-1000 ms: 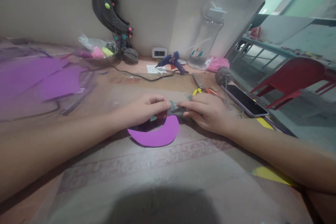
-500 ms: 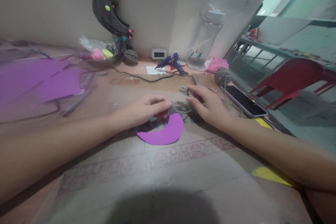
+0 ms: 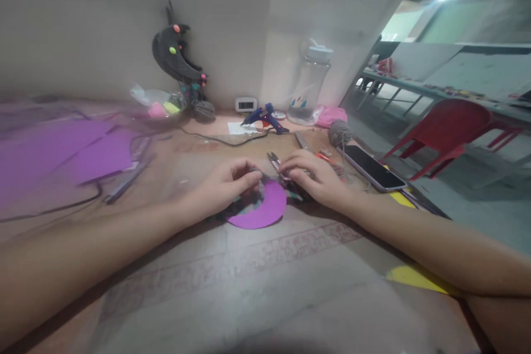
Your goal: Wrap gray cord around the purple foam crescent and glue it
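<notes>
The left hand [image 3: 226,185] lay on the table [image 3: 257,287] with its fingers bent. The fingertips pinched the edge of a dark piece [image 3: 243,206]. It was too blurry to tell what the dark piece was. It lay partly on top of a purple moon shape [image 3: 267,209], which was flat on the table right under and between both hands.

The right hand [image 3: 310,178] was just beside the left one, with their fingertips almost touching. Its fingers were curled around small scissors [image 3: 274,161]. The dark blades poked out past the fingertips and pointed up and away, above the purple moon shape.

Near the right hand, on its far right side, a phone [image 3: 370,166] lay flat with its screen dark. A grey ball of yarn [image 3: 339,133] sat just behind the phone. A yellow paper [image 3: 415,277] stuck out from under the right arm.

Farther back, a blue glue gun [image 3: 265,117] rested near the wall. Its black cord [image 3: 215,138] ran across the table. A clear water bottle [image 3: 309,86] stood beside the glue gun, and a black moon craft [image 3: 176,58] with bright dots leaned on the wall. Purple sheets [image 3: 83,155] lay far off to the left. A red chair [image 3: 448,130] stood off to the right, away from the table.
</notes>
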The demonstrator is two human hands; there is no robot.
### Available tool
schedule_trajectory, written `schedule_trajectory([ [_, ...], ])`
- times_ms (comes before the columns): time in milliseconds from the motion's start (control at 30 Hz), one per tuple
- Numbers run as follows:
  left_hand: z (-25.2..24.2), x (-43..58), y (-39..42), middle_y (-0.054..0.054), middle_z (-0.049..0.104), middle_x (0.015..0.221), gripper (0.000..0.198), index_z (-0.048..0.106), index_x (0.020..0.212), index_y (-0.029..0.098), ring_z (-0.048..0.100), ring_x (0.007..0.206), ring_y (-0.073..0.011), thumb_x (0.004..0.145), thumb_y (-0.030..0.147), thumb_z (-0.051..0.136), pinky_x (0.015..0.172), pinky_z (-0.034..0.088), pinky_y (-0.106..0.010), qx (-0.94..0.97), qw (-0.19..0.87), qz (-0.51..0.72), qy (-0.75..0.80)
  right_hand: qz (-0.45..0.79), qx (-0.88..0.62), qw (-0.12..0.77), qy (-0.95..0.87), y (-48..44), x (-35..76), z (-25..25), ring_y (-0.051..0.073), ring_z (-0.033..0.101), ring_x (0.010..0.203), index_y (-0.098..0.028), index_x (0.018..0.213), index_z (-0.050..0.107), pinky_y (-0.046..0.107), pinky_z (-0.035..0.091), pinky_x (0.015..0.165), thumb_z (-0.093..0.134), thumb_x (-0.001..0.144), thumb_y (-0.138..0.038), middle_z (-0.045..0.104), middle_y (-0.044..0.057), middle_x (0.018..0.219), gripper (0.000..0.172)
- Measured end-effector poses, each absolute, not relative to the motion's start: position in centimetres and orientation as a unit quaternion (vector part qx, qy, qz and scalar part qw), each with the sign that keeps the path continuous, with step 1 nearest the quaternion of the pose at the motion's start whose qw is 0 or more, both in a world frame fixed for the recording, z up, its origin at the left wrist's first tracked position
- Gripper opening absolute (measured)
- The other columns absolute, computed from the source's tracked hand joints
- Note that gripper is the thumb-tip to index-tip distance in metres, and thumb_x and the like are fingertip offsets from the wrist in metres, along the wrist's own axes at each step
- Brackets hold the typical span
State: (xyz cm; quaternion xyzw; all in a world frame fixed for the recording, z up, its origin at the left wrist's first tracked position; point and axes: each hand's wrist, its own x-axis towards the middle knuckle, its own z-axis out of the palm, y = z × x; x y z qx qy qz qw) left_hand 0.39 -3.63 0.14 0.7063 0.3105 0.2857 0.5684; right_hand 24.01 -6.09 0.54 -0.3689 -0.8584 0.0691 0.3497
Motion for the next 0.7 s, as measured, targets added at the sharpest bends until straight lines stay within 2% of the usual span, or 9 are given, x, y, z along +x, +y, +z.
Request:
schedule_trajectory([
  [133,0.2,0.3,-4.1,0.003,0.057,0.071,0.022,0.054,0.093,0.019,0.049,0.053,-0.008,0.092,0.04,0.049,0.047,0.037,-0.019,0.702,0.545,0.335,0.312,0.092,-0.322,0.313,-0.889,-7.1,23.1,0.9,0.021,0.058,0.093,-0.016,0.092,0.065,0.037,0.045,0.086,0.054,0.092,-0.044,0.066,0.009,0.094,0.029],
  [300,0.4,0.3,-4.1,0.001,0.057,0.072,0.025,0.055,0.09,0.018,0.053,0.057,-0.011,0.092,0.042,0.047,0.054,0.041,-0.022,0.733,0.489,0.341,0.328,0.09,-0.316,0.289,-0.899,-7.6,22.3,0.6,0.017,0.055,0.079,-0.016,0.081,0.06,0.032,0.044,0.078,0.053,0.093,-0.034,0.063,0.006,0.081,0.023],
  [433,0.5,0.2,-4.0,0.0,0.058,0.072,0.027,0.057,0.088,0.018,0.055,0.065,-0.0136,0.091,0.043,0.048,0.062,0.044,-0.024,0.763,0.449,0.328,0.331,0.072,-0.352,0.307,-0.881,-7.6,22.4,0.4,0.015,0.052,0.071,-0.017,0.074,0.056,0.028,0.043,0.069,0.053,0.092,-0.031,0.059,0.003,0.073,0.023],
  [700,0.7,0.2,-4.1,0.002,0.056,0.07,0.025,0.051,0.08,0.018,0.055,0.065,-0.0138,0.091,0.04,0.048,0.062,0.043,-0.026,0.763,0.464,0.313,0.324,0.118,-0.437,0.355,-0.818,-7.5,22.8,0.7,0.011,0.056,0.059,-0.017,0.072,0.057,0.021,0.042,0.057,0.048,0.094,-0.031,0.06,-0.001,0.064,0.028],
])
